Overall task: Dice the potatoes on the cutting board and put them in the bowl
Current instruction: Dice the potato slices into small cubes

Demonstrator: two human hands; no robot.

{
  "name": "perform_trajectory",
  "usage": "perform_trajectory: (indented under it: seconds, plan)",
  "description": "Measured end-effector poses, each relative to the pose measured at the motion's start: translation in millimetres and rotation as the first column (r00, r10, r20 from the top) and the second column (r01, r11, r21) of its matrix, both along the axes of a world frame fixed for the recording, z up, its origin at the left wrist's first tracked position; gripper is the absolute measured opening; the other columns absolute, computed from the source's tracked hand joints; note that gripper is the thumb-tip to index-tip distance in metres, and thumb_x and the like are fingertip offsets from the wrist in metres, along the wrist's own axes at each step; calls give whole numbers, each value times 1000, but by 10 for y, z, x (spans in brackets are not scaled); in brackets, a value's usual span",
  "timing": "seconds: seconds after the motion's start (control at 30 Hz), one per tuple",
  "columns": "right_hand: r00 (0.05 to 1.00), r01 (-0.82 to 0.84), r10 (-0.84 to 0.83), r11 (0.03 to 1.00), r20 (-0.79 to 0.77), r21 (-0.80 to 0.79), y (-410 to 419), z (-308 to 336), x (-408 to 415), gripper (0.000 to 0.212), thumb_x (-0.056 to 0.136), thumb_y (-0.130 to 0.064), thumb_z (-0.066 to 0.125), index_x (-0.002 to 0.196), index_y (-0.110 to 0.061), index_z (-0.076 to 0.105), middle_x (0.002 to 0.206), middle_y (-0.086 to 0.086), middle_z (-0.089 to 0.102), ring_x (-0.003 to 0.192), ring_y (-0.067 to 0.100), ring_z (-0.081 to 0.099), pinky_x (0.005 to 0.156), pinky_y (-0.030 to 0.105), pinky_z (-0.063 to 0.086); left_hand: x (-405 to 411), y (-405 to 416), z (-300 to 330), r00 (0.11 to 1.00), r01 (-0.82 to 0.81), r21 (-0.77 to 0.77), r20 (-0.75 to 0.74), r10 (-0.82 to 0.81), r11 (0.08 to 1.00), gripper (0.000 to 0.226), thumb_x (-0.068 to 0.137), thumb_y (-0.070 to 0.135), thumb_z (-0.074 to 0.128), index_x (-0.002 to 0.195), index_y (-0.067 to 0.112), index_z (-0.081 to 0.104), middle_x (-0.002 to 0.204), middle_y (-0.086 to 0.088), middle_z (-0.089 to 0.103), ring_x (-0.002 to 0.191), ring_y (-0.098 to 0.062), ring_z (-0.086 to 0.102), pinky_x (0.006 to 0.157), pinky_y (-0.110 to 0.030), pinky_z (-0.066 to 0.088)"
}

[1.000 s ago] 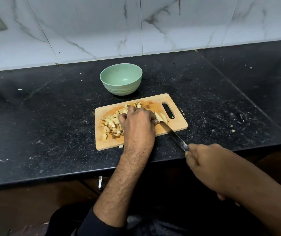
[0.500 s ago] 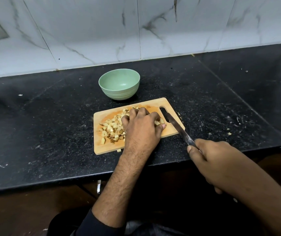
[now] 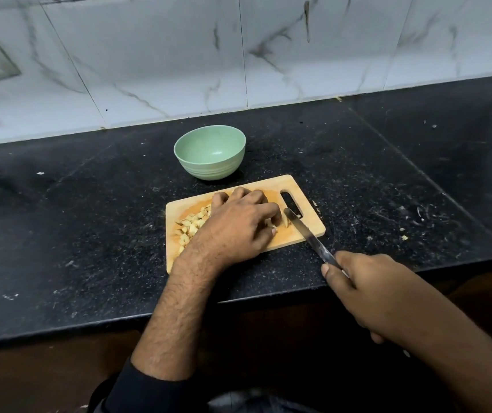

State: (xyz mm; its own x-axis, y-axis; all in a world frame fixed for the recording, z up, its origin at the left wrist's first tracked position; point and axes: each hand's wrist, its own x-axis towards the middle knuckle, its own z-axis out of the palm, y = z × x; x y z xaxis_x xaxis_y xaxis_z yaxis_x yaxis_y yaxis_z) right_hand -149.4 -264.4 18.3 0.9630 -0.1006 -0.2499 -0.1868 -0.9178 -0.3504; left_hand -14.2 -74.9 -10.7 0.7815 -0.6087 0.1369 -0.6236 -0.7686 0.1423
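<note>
On cutting board (image 3: 307, 231), pale diced potatoes (image 3: 192, 223) heaped, left hand (image 3: 238, 225) curled over uncut piece, right hand (image 3: 367, 287) gripping knife (image 3: 309, 235), green bowl (image 3: 209, 152) holding nothing.

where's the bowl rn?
Head view: the green bowl sits empty on the black counter, centre frame, just behind the cutting board, near the tiled wall.

Spanning the middle of the frame: black speckled countertop (image 3: 90, 204), scattered with pale crumbs. Sitting directly on it at centre, a wooden cutting board (image 3: 307, 231); just behind, toward upper centre, a green bowl (image 3: 209, 168), standing upright and apart from the board.
</note>
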Motion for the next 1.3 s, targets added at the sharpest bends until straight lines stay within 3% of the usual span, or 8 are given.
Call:
perform_trajectory:
  seconds: [0.17,0.33,0.53,0.67,0.8,1.0,1.2,1.3]
  plan:
    - [1000,-16,17,1000,23,-11,21,-7,12,36,103,-51,32,83,-26,48,63,-1,60,41,7,56,65,35,57,-4,65,5,998,27,-22,54,-25,999,21,93,53,52,104,37,61,107,19,53,118,-7,37,96,-40,22]
    - [999,-29,29,1000,37,1,56,-33,57,35,103,-52,32,83,-27,47,66,-1,58,51,5,52,66,34,55,-83,39,-32,995,-71,-142,60,80,987,16,90,49,60,94,33,62,99,20,59,115,-4,40,98,-38,20]
    - [998,-6,8,1000,66,-18,139,-71,145,36,102,-54,30,84,-27,45,70,-3,59,57,10,55,73,37,56,-213,-115,-76,962,-257,-234,32,272,937,20,89,31,64,107,33,56,104,19,59,116,-10,42,104,-43,25]
    - [995,-17,25,995,93,-95,206,-112,179,35,103,-54,29,86,-27,45,73,-6,56,64,11,54,69,34,46,-271,-196,-128,926,-355,-359,-5,378,863,27,89,26,66,113,32,57,104,18,61,115,-9,41,98,-34,16]
    - [992,-35,54,985,111,-170,252,-124,200,31,104,-47,28,105,-30,54,79,-7,56,77,19,54,70,35,43,-290,-206,-154,909,-391,-441,-48,414,808,25,87,22,69,109,30,61,95,18,55,110,-8,42,93,-30,13]
    - [993,-68,83,983,82,-168,277,-122,338,32,105,-39,29,120,-32,56,79,-7,56,76,18,55,68,33,44,-271,-212,-156,900,-416,-456,-78,430,787,19,86,25,71,102,32,63,90,20,54,105,-8,43,97,-34,20]
    - [991,-73,91,983,100,-168,219,-145,140,30,106,-41,26,109,-30,53,74,-9,52,68,12,51,64,32,42,-291,-221,-168,890,-427,-492,-79,449,759,18,84,27,71,101,28,65,83,24,44,108,-9,41,99,-35,15]
    - [989,-43,66,984,130,-171,201,-146,47,29,104,-44,27,107,-32,53,71,-10,50,66,12,48,62,31,40,-287,-209,-188,886,-430,-471,-55,461,770,19,84,29,71,102,28,65,90,17,56,112,-10,41,104,-40,16]
